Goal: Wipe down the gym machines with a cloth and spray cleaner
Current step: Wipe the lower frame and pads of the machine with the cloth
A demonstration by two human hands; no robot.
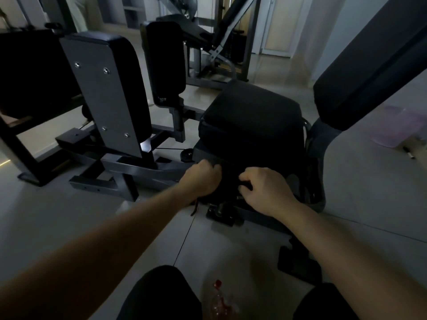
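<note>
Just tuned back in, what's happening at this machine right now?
A person crouches at a gym machine, both hands low at its front, below the black seat pad. The left hand and right hand are curled on something dark between them, apparently the cloth, though the dim light makes that hard to confirm. The spray bottle, red-topped, is on the floor close in front of the person, untouched.
</note>
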